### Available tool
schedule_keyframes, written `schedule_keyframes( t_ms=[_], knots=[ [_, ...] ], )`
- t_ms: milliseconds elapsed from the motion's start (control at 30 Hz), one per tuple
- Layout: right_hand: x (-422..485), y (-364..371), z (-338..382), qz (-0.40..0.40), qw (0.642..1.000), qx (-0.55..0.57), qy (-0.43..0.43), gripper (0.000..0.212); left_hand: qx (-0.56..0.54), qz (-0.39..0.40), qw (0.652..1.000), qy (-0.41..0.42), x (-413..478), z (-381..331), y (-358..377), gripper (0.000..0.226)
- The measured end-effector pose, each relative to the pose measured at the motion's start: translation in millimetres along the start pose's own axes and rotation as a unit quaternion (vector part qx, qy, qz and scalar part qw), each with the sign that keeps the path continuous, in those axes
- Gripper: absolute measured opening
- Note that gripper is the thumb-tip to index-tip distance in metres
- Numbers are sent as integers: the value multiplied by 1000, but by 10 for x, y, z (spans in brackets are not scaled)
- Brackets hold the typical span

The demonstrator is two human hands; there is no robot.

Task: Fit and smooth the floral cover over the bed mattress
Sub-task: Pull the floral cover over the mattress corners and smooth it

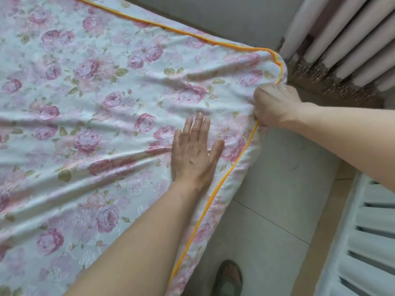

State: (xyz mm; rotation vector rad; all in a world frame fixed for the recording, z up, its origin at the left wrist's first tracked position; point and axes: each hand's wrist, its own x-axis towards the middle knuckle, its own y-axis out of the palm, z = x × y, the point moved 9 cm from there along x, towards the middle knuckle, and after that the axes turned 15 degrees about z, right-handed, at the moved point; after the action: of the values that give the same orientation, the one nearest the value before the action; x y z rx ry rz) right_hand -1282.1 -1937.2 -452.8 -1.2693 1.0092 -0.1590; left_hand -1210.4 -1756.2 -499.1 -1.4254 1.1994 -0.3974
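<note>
**Floral cover at the bed corner, one hand flat, one hand gripping**

The floral cover point(96, 103) lies spread on top of the bed and fills most of the view. It is a white cloth with pink roses and green leaves. An orange piping point(213, 201) runs along its edge, from the upper side round the corner and then down the right side. The mattress itself is hidden under the cloth. The cover is not flat everywhere: long folds run across it from the corner region toward the left side, and some softer wrinkles lie near the corner.

The left hand point(192, 150) rests on the cover with the palm down. Its fingers are straight and close together, the thumb is spread toward the piping, and the hand holds nothing. It lies near the right edge of the bed, just inside the piping.

The right hand point(275, 105) is closed into a fist on the edge of the cover, just below the corner. Its fingers are curled around the cloth at the piping, and the cloth bunches there.

Beside the bed there is a pale tiled floor point(267, 221). A foot in a dark green slipper point(228, 278) stands on it at the lower edge of the view, near the hanging side of the cover. At the upper right hangs a pleated curtain point(342, 39), pale with a brown glittering band. At the lower right stands a white radiator point(367, 242).
</note>
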Motion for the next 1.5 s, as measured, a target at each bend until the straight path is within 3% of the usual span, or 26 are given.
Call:
schedule_keyframes(
  t_ms=[133,333,600,700,867,1000,1100,1267,1367,1500],
  knots=[
    [-25,-19,-56,-3,999,-41,1,11,16,-31,999,-22,-51,-36,-58,67],
    [122,-62,-162,3,999,-53,13,8,26,26,999,15,292,-123,-80,65],
    [608,-498,-287,-122,992,-31,-4,30,-28,85,992,86,962,-223,-288,59],
    [799,-633,-420,-144,989,11,35,22,-44,75,990,114,1027,-223,-369,57],
    [1004,-621,-657,-94,993,19,72,19,-80,46,987,131,1208,-277,-537,56],
    [985,-593,-806,-86,984,94,123,20,-50,-6,997,66,1390,-195,-670,61],
    [1053,-711,-667,-98,988,93,68,15,-53,54,997,26,1578,-27,-622,65],
    [1420,-971,-190,-90,994,60,-22,18,-83,81,990,81,1753,-3,-768,59],
    [1644,-1108,210,-93,993,36,-68,18,-129,60,986,88,1827,62,-892,56],
    [1871,-1186,621,-95,990,-6,-109,21,-224,-35,972,65,1872,246,-1092,52]
  ],
)
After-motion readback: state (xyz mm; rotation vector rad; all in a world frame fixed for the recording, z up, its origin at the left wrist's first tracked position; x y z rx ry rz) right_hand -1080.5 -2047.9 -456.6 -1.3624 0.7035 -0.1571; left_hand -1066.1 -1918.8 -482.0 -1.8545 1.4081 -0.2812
